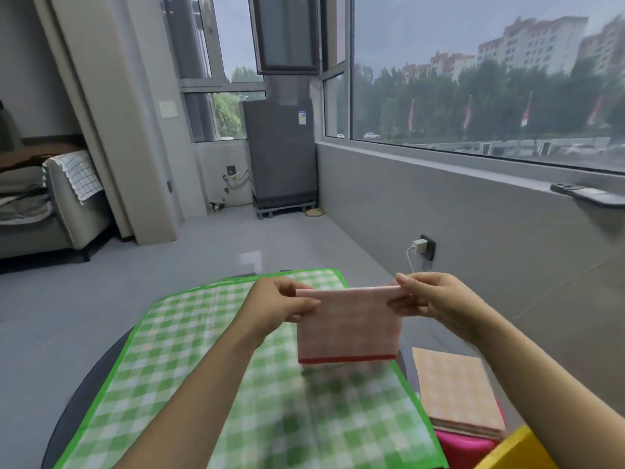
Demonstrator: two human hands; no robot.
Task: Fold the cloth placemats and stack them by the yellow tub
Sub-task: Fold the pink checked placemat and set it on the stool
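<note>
Left hand [282, 304] and right hand [436, 299] pinching top corners of folded pink placemat [348, 324], cloth hanging between them, above green mat [189, 350]

Two hands [280, 306] [436, 299], one tub [514, 448] (yellow), one red-edged placemat [348, 326]

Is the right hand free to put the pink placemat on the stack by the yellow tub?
Probably yes. The right hand pinches the folded pink placemat with the left hand, held in the air. The stack lies below on the right, beside the yellow tub, its top uncovered.
</note>
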